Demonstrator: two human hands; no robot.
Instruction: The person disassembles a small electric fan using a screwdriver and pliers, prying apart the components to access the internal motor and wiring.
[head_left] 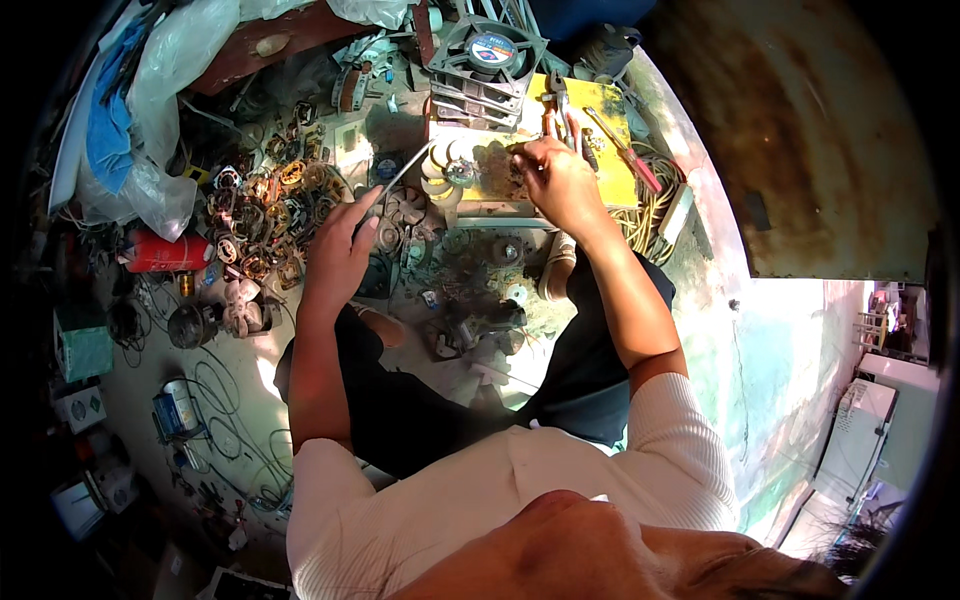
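Above flat yellow board, right hand; left hand holding slim metallic rod.

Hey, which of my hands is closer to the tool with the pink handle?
Your right. The right hand is just left of the pink-handled tool, over the yellow board; the left hand is much farther left, beyond the board's left edge.

Left hand at 10 o'clock holds thin metal rod; right hand at 1 o'clock over yellow board, grip too shadowed to tell. Pliers at 1, square fan at 12, copper-wound parts heaped at 10.
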